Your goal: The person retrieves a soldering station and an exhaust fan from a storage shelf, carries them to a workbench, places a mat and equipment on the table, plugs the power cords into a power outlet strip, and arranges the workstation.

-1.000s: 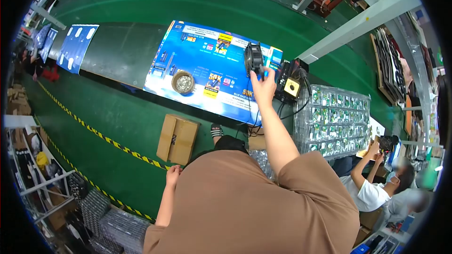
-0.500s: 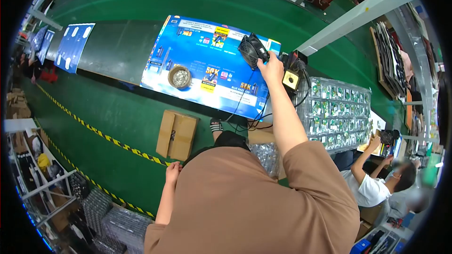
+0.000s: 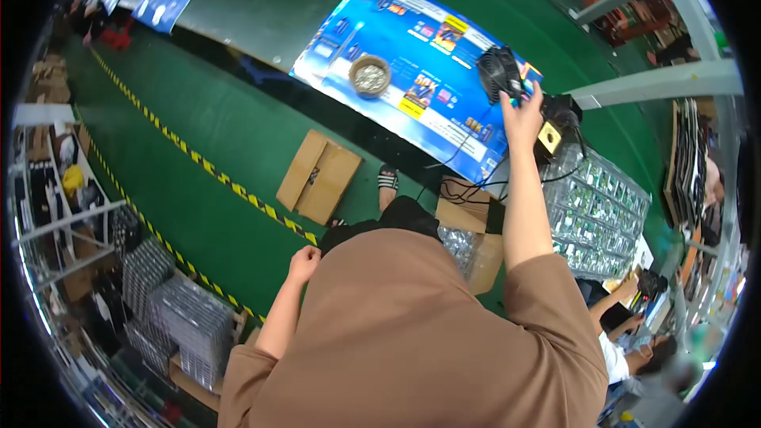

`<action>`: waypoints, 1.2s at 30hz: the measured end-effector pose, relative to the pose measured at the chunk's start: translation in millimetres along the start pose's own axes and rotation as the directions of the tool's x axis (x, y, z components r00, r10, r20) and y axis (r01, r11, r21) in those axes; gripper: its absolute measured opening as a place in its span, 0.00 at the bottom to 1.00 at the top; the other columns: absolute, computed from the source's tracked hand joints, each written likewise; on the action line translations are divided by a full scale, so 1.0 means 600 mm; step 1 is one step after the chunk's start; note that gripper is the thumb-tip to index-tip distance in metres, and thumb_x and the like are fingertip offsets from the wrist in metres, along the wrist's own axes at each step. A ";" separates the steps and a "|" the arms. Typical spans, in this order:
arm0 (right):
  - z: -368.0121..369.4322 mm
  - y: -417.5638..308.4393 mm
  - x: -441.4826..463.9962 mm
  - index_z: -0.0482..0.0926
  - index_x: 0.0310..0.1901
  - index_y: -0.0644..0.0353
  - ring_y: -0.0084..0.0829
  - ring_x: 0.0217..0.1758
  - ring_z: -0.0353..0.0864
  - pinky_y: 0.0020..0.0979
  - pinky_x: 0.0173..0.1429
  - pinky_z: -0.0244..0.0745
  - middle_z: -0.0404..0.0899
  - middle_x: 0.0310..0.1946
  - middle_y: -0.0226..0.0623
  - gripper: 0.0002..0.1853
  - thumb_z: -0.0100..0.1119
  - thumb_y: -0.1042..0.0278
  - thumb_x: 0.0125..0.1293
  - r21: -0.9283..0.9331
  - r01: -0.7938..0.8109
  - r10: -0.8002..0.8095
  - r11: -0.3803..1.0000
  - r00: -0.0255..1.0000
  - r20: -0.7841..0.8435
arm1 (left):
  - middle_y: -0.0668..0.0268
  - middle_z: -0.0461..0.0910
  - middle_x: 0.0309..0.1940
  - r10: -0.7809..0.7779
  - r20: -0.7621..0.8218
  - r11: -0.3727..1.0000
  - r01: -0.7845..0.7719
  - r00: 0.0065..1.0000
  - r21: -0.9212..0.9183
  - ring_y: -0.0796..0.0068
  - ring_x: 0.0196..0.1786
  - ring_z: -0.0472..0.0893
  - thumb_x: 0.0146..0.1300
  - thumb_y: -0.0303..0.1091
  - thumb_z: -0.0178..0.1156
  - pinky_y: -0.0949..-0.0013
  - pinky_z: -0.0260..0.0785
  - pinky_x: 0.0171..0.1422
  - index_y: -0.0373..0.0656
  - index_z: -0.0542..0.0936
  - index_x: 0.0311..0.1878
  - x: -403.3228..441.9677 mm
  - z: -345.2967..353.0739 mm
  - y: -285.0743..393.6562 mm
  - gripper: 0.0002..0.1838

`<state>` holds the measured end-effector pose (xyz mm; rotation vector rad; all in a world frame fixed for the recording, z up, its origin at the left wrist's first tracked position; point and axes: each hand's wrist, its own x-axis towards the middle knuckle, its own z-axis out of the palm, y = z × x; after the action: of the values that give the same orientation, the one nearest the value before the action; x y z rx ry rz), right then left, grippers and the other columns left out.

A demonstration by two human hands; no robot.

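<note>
**A:** ok what's the setup, left to right?

**B:** metal rack (image 3: 67, 226) on the left, see-through trays (image 3: 194, 309) stacked on the near side, two yellow-and-black tape lines (image 3: 208, 168) slanting over the green floor (image 3: 206, 111). Dark counter (image 3: 254, 12) runs along the far side, with a big blue printed sheet (image 3: 380, 41) lying on it. Far right there's a pale metal beam (image 3: 658, 83), and near right a co-worker (image 3: 614, 357) in white.

**A:** and the hands?

**B:** left hand (image 3: 304, 263) hangs by the person's side, fingers curled, can't tell if that grip has anything in it. Right hand (image 3: 523, 117) is pinching the near right edge of the black fan (image 3: 499, 73), which sits tilted over the right end of the printed sheet.

**A:** counts?

**B:** left to right: one cardboard box (image 3: 319, 176) on the floor, nearest thing to the left hand. One round bowl (image 3: 370, 77) of small silvery bits on the sheet, way too many to count. One fan. One black device with a yellow panel (image 3: 549, 136), just right of the right hand. Then clear packaging (image 3: 598, 210) with rows of green boards, too small to count lol.
</note>
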<state>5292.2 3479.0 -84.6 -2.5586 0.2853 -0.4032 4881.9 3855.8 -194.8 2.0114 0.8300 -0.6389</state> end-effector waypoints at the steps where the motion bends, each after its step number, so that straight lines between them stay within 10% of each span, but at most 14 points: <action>1: -0.013 -0.023 -0.024 0.65 0.59 0.59 0.42 0.35 0.82 0.37 0.42 0.75 0.82 0.33 0.45 0.33 0.66 0.55 0.54 0.081 0.002 -0.003 0.997 1.000 0.019 | 0.56 0.81 0.30 -0.046 0.026 0.999 0.046 0.999 0.020 0.59 0.36 0.81 0.59 0.41 0.56 0.64 0.71 0.43 0.41 0.80 0.37 -0.011 -0.004 -0.006 0.13; 3: -0.001 -0.033 -0.076 0.70 0.53 0.57 0.32 0.25 0.80 0.32 0.33 0.73 0.81 0.28 0.42 0.24 0.65 0.62 0.56 0.302 0.210 -0.194 0.930 0.977 -0.084 | 0.56 0.81 0.29 -0.107 0.042 0.994 0.106 0.993 0.027 0.59 0.35 0.81 0.59 0.41 0.56 0.63 0.71 0.42 0.40 0.80 0.35 -0.027 -0.005 -0.021 0.13; 5: 0.017 -0.038 -0.145 0.75 0.43 0.60 0.25 0.21 0.76 0.29 0.31 0.71 0.78 0.23 0.41 0.15 0.64 0.66 0.55 0.373 0.131 -0.208 0.918 0.963 0.174 | 0.57 0.80 0.28 -0.159 0.026 0.987 0.160 0.987 -0.007 0.57 0.34 0.80 0.59 0.42 0.56 0.62 0.71 0.40 0.39 0.78 0.32 -0.039 0.003 -0.040 0.14; 11: 0.068 -0.046 -0.256 0.77 0.34 0.62 0.56 0.32 0.77 0.47 0.35 0.71 0.78 0.24 0.53 0.14 0.55 0.57 0.60 0.087 0.179 -0.199 0.980 0.863 0.465 | 0.56 0.81 0.30 -0.150 -0.101 0.985 0.141 0.983 -0.099 0.57 0.37 0.81 0.60 0.42 0.55 0.61 0.71 0.42 0.40 0.79 0.34 -0.063 0.020 -0.112 0.13; 19: 0.117 -0.032 -0.315 0.70 0.58 0.60 0.51 0.63 0.65 0.41 0.63 0.65 0.63 0.61 0.53 0.24 0.55 0.58 0.63 -0.163 0.446 -0.338 0.880 0.830 0.443 | 0.59 0.82 0.32 -0.193 0.004 0.969 0.191 0.981 -0.159 0.63 0.38 0.81 0.60 0.43 0.56 0.63 0.71 0.44 0.42 0.79 0.37 -0.095 -0.013 -0.219 0.14; 36: 0.154 -0.064 -0.296 0.61 0.57 0.69 0.57 0.61 0.67 0.46 0.62 0.66 0.61 0.60 0.65 0.27 0.49 0.55 0.65 -0.458 0.473 -0.062 0.753 0.743 0.666 | 0.60 0.82 0.35 -0.233 -0.028 0.938 0.217 0.972 -0.272 0.65 0.40 0.81 0.62 0.42 0.54 0.65 0.71 0.45 0.44 0.79 0.38 -0.167 -0.040 -0.305 0.12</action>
<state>5162.2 3604.0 -179.7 -3.1933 -0.2929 0.5510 4682.8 3921.6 -206.5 1.7120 1.1319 -0.5615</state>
